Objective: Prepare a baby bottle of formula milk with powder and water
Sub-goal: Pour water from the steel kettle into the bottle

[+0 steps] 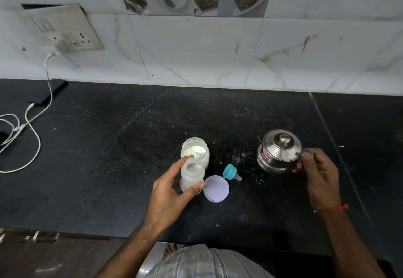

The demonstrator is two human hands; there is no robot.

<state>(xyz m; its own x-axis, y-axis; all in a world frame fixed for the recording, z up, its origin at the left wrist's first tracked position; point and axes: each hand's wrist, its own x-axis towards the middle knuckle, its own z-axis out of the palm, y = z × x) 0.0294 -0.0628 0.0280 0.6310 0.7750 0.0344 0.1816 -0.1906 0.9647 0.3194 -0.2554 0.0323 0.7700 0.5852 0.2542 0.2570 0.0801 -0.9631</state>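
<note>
My left hand (170,192) grips an open, translucent baby bottle (192,177) standing near the middle of the black counter. Just behind it stands an open jar of pale formula powder (194,151) with a small scoop inside. The jar's lilac lid (216,188) lies flat to the right of the bottle. A teal ring with its teat (231,172) lies on its side beside the lid. At the right, my right hand (317,175) grips the handle of a small steel kettle (278,153) with its lid on; whether it rests on the counter I cannot tell.
White powder specks dot the black counter (109,157). At the far left, a white charging cable (30,129) runs from a wall socket (67,40) down to a dark phone (51,92). A tiled wall backs the counter. The counter's front edge runs near my body.
</note>
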